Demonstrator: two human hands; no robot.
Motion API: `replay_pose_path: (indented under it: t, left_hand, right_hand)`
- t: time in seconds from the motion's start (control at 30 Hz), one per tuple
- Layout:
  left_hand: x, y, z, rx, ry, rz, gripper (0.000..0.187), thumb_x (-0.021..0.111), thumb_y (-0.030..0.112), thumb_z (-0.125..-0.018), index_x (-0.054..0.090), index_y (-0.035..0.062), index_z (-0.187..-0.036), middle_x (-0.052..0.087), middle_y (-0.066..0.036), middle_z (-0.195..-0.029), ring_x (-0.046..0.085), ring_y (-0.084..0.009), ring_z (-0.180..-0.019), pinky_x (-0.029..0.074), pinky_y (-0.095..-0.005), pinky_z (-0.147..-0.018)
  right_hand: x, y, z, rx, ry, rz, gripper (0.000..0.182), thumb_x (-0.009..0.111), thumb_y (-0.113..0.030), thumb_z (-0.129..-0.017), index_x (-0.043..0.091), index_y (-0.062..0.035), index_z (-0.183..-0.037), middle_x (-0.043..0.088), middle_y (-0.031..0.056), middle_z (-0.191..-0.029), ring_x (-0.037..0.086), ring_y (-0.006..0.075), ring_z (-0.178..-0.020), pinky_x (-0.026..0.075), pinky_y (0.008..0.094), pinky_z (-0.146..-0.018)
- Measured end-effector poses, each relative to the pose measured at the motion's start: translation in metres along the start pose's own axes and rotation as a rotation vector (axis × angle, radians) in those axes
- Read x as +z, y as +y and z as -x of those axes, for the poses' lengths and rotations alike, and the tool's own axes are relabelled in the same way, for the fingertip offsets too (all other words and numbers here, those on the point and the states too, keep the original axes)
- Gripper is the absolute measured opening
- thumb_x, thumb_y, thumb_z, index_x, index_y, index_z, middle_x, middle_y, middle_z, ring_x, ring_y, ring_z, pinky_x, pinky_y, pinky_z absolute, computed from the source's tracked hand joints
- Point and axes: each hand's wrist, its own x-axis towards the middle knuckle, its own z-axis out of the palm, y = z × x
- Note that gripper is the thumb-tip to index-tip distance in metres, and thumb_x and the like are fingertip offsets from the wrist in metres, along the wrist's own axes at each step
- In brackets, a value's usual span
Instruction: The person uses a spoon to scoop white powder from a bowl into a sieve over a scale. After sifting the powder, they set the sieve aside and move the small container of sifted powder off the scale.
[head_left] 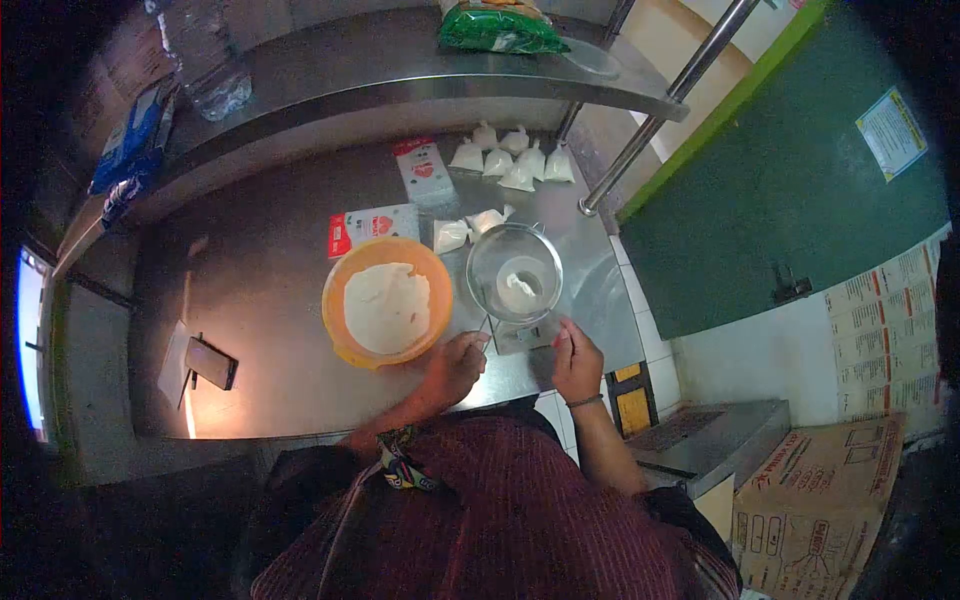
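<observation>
A round metal sieve (487, 287) sits over a scale-like flat metal plate (522, 340), with a small white heap of powder (522, 284) showing in its middle. My left hand (462, 363) is closed around the sieve's thin handle at its near left side. My right hand (578, 364) is at the near right of the sieve, fingers pinched together; what they hold I cannot make out. To the left stands an orange bowl (336, 335) of white powder (388, 308), close beside my left hand.
Small tied bags of white powder (517, 172) stand at the back, two more bags (452, 236) behind the sieve. Red-and-white packs (372, 226) lie behind the bowl. A phone (211, 362) rests at left. A metal shelf (400, 85) overhangs the steel table (265, 270).
</observation>
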Motion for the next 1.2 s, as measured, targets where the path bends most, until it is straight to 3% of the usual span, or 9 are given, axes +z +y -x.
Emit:
replay_pose_path:
  t: [0.13,0.2,0.23,0.3,0.43,0.53,0.7,1.03,1.2]
  left_hand:
    - [-0.001,-0.002,-0.002,-0.105,-0.032,0.010,0.028,0.046,0.020,-0.106,0.057,0.0006,-0.123,0.060,-0.006,-0.076,0.057,-0.0130,-0.064,0.050,-0.0313,-0.060]
    - [0.001,-0.008,-0.005,-0.109,-0.035,0.074,0.028,0.045,0.020,-0.106,0.057,0.0007,-0.123,0.060,-0.005,-0.075,0.057,-0.0125,-0.064,0.050,-0.0311,-0.060]
    - [0.002,-0.012,-0.006,-0.112,-0.039,0.138,0.029,0.044,0.020,-0.107,0.057,0.0008,-0.123,0.059,-0.004,-0.075,0.056,-0.0121,-0.064,0.050,-0.0310,-0.060]
    - [0.003,-0.013,-0.004,-0.105,-0.044,0.138,0.029,0.044,0.020,-0.107,0.057,0.0011,-0.124,0.059,-0.004,-0.075,0.056,-0.0118,-0.064,0.050,-0.0310,-0.060]
    - [0.003,0.001,-0.005,-0.145,-0.040,0.099,0.030,0.045,0.022,-0.107,0.058,0.0013,-0.124,0.059,-0.003,-0.075,0.056,-0.0112,-0.064,0.049,-0.0305,-0.060]
    - [0.003,-0.009,-0.006,0.010,-0.035,0.065,0.031,0.047,0.023,-0.107,0.058,0.0003,-0.123,0.060,-0.004,-0.074,0.056,-0.0110,-0.064,0.049,-0.0304,-0.060]
    - [0.004,0.007,-0.004,-0.047,-0.020,0.032,0.031,0.046,0.024,-0.107,0.059,-0.0001,-0.121,0.058,-0.004,-0.072,0.055,-0.0115,-0.061,0.049,-0.0306,-0.058]
    - [0.002,0.010,-0.003,-0.076,-0.045,-0.044,0.030,0.045,0.024,-0.107,0.059,0.0015,-0.121,0.058,-0.005,-0.072,0.054,-0.0127,-0.061,0.048,-0.0322,-0.059]
    - [0.002,0.002,-0.001,-0.026,-0.029,-0.021,0.029,0.045,0.023,-0.107,0.060,0.0021,-0.121,0.058,-0.006,-0.072,0.055,-0.0135,-0.062,0.049,-0.0323,-0.060]
  right_hand:
    - [0.002,-0.001,0.000,0.117,0.005,-0.075,0.029,0.050,-0.014,-0.104,0.065,-0.0004,-0.125,0.067,0.0094,-0.081,0.062,0.0165,-0.064,0.052,0.0337,-0.064]
    - [-0.005,-0.004,-0.005,0.206,-0.003,-0.057,0.031,0.048,-0.016,-0.102,0.064,-0.0001,-0.125,0.071,0.0135,-0.085,0.070,0.0318,-0.078,0.055,0.0415,-0.073]
    - [-0.005,0.000,-0.005,0.206,-0.001,-0.056,0.031,0.048,-0.016,-0.102,0.064,-0.0001,-0.125,0.071,0.0135,-0.085,0.070,0.0318,-0.078,0.055,0.0415,-0.073]
    - [-0.004,0.008,-0.006,-0.002,0.071,0.125,0.030,0.049,-0.016,-0.105,0.065,-0.0007,-0.125,0.068,0.0088,-0.081,0.064,0.0164,-0.063,0.052,0.0316,-0.062]
    - [-0.001,0.007,0.000,-0.024,0.022,0.101,0.030,0.048,-0.016,-0.105,0.064,-0.0013,-0.126,0.068,0.0090,-0.082,0.065,0.0163,-0.065,0.052,0.0313,-0.062]
    - [0.001,0.005,0.000,0.070,-0.011,0.059,0.031,0.047,-0.017,-0.106,0.063,0.0007,-0.126,0.066,0.0067,-0.079,0.063,0.0146,-0.063,0.052,0.0300,-0.061]
    - [0.003,0.010,-0.011,0.486,0.054,-0.556,0.031,0.050,-0.022,-0.106,0.064,0.0014,-0.122,0.059,0.0001,-0.071,0.056,0.0089,-0.059,0.049,0.0273,-0.054]
    - [0.007,0.035,-0.024,0.661,0.045,-0.568,0.025,0.054,-0.015,-0.101,0.070,0.0007,-0.111,0.058,-0.0003,-0.068,0.054,0.0082,-0.057,0.044,0.0248,-0.051]
    - [0.011,0.041,-0.025,0.690,0.042,-0.556,0.028,0.053,-0.015,-0.098,0.071,0.0015,-0.110,0.068,0.0071,-0.076,0.061,0.0148,-0.067,0.051,0.0308,-0.065]
